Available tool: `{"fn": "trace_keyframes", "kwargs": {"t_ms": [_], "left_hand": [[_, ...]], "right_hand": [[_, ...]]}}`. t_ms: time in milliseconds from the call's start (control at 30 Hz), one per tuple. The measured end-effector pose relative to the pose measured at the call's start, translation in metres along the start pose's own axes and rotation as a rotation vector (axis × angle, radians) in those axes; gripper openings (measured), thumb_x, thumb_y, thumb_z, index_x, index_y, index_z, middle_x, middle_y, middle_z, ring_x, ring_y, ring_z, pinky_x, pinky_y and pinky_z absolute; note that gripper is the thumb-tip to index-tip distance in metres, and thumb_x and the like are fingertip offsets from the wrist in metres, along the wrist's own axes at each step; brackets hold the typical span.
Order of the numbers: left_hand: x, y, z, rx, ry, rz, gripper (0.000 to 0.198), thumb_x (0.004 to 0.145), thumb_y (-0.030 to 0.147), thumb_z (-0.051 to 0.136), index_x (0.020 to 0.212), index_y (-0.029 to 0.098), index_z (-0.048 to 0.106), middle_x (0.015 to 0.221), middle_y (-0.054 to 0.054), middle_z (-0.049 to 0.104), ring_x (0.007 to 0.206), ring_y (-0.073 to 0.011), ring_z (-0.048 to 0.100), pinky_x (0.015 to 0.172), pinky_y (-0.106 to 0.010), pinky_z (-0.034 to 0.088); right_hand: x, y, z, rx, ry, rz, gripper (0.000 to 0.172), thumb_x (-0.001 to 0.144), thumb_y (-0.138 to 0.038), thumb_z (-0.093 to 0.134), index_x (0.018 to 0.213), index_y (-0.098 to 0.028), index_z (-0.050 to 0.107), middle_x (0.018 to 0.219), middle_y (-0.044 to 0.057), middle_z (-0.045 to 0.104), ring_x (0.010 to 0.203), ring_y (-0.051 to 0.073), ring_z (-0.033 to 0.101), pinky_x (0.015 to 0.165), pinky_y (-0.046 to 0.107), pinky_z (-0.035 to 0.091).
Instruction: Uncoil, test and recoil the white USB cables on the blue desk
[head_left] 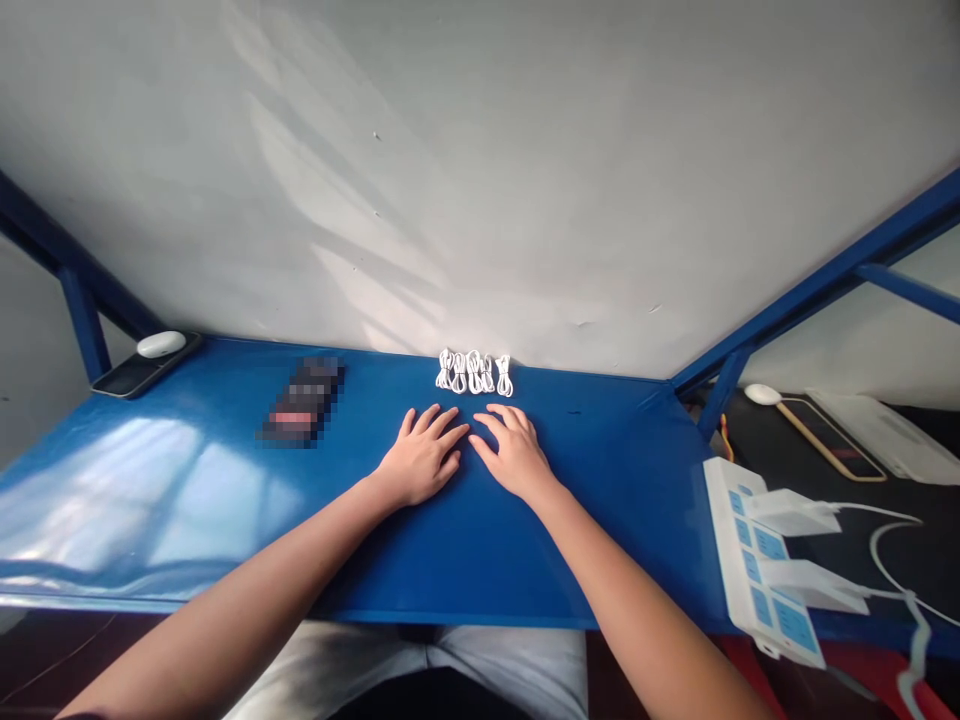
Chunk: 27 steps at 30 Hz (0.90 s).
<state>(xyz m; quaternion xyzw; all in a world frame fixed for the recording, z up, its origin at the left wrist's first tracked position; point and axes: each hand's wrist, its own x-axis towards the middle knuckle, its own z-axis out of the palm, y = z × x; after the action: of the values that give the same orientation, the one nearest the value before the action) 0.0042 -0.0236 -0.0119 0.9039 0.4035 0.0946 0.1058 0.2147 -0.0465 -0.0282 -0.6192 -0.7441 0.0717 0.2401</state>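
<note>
Palm down on the blue tabletop [480, 560], my left hand [426, 455] lies with its fingers spread and nothing in it. My right hand [511, 447] rests close beside it, fingers stretched out and also holding nothing; a small gap separates the two. Just beyond the fingertips, several coiled white cables [466, 371] are bunched in a row against the wall side. One more white cable bundle [505, 376] lies slightly apart at the right end of that row. Neither hand touches the cables.
A pixelated dark, flat object [304, 402] lies left of my hands. At the far left, a white mouse-like object [161, 345] sits on a dark phone [139, 375]. A white power strip [761, 560] with plugged-in chargers [795, 512] stands at the right edge. The wall [480, 180] closes the back.
</note>
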Motion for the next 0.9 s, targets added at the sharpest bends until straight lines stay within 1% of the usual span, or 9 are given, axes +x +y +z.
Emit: {"fn": "trace_keyframes", "kwargs": {"t_ms": [400, 467, 533, 600, 633, 667, 767, 833, 900], "left_hand": [[-0.001, 0.001, 0.001, -0.018, 0.020, 0.000, 0.050, 0.101, 0.042, 0.039, 0.148, 0.029, 0.052, 0.163, -0.008, 0.039, 0.151, -0.0368, 0.031, 0.122, -0.066, 0.021], [0.003, 0.000, -0.001, -0.034, 0.048, -0.014, 0.050, 0.099, 0.043, 0.045, 0.146, 0.028, 0.053, 0.161, -0.010, 0.040, 0.149, -0.0359, 0.036, 0.121, -0.063, 0.026], [0.010, -0.005, -0.005, -0.058, 0.123, -0.055, 0.053, 0.096, 0.042, 0.050, 0.146, 0.026, 0.052, 0.160, -0.013, 0.040, 0.142, -0.0343, 0.044, 0.117, -0.057, 0.036], [0.018, -0.012, -0.008, -0.080, 0.213, -0.090, 0.057, 0.094, 0.037, 0.050, 0.150, 0.025, 0.047, 0.159, -0.013, 0.040, 0.137, -0.0322, 0.048, 0.113, -0.051, 0.042], [0.022, -0.015, -0.009, -0.085, 0.238, -0.097, 0.059, 0.095, 0.033, 0.049, 0.153, 0.025, 0.043, 0.160, -0.012, 0.041, 0.137, -0.0317, 0.048, 0.112, -0.049, 0.043], [0.026, -0.019, -0.009, -0.085, 0.239, -0.099, 0.062, 0.095, 0.030, 0.047, 0.156, 0.026, 0.039, 0.161, -0.011, 0.040, 0.138, -0.0320, 0.046, 0.112, -0.050, 0.043], [0.031, -0.027, -0.007, -0.067, 0.168, -0.083, 0.065, 0.096, 0.026, 0.042, 0.160, 0.029, 0.032, 0.162, -0.007, 0.040, 0.144, -0.0350, 0.037, 0.112, -0.056, 0.039], [0.031, -0.029, -0.005, -0.058, 0.152, -0.060, 0.062, 0.097, 0.027, 0.039, 0.159, 0.030, 0.034, 0.159, -0.007, 0.045, 0.145, -0.0347, 0.036, 0.113, -0.057, 0.037], [0.031, -0.029, -0.004, -0.043, 0.174, -0.054, 0.058, 0.099, 0.030, 0.039, 0.157, 0.028, 0.038, 0.153, -0.009, 0.050, 0.141, -0.0338, 0.040, 0.111, -0.055, 0.038]], "right_hand": [[0.000, -0.002, 0.001, -0.001, 0.024, 0.026, 0.038, 0.096, -0.043, 0.056, 0.128, -0.026, 0.067, 0.139, 0.011, 0.060, 0.131, 0.033, 0.050, 0.111, 0.052, 0.042], [0.000, -0.002, 0.001, 0.004, 0.029, 0.028, 0.037, 0.095, -0.043, 0.056, 0.127, -0.027, 0.067, 0.138, 0.011, 0.060, 0.131, 0.033, 0.051, 0.110, 0.053, 0.042], [0.001, -0.001, 0.002, 0.006, 0.032, 0.028, 0.037, 0.095, -0.043, 0.057, 0.126, -0.027, 0.067, 0.138, 0.011, 0.060, 0.131, 0.034, 0.051, 0.110, 0.054, 0.043], [0.002, -0.001, 0.002, 0.009, 0.034, 0.029, 0.037, 0.095, -0.044, 0.057, 0.126, -0.027, 0.067, 0.138, 0.011, 0.060, 0.131, 0.034, 0.051, 0.109, 0.054, 0.043], [0.002, -0.001, 0.002, 0.011, 0.035, 0.030, 0.037, 0.095, -0.044, 0.057, 0.126, -0.027, 0.067, 0.138, 0.011, 0.060, 0.131, 0.034, 0.051, 0.109, 0.054, 0.043], [0.002, -0.001, 0.002, 0.015, 0.035, 0.031, 0.037, 0.095, -0.044, 0.057, 0.126, -0.027, 0.067, 0.138, 0.011, 0.061, 0.131, 0.034, 0.051, 0.108, 0.054, 0.043], [0.002, -0.002, 0.002, 0.025, 0.036, 0.035, 0.035, 0.095, -0.044, 0.058, 0.124, -0.028, 0.068, 0.137, 0.011, 0.061, 0.130, 0.034, 0.051, 0.109, 0.055, 0.043], [0.003, -0.002, 0.002, 0.024, 0.036, 0.040, 0.035, 0.094, -0.043, 0.058, 0.124, -0.028, 0.068, 0.136, 0.011, 0.062, 0.130, 0.034, 0.051, 0.109, 0.054, 0.043], [0.003, -0.001, 0.003, 0.021, 0.038, 0.043, 0.035, 0.093, -0.043, 0.059, 0.123, -0.028, 0.068, 0.136, 0.011, 0.061, 0.130, 0.034, 0.051, 0.109, 0.054, 0.043]]}}
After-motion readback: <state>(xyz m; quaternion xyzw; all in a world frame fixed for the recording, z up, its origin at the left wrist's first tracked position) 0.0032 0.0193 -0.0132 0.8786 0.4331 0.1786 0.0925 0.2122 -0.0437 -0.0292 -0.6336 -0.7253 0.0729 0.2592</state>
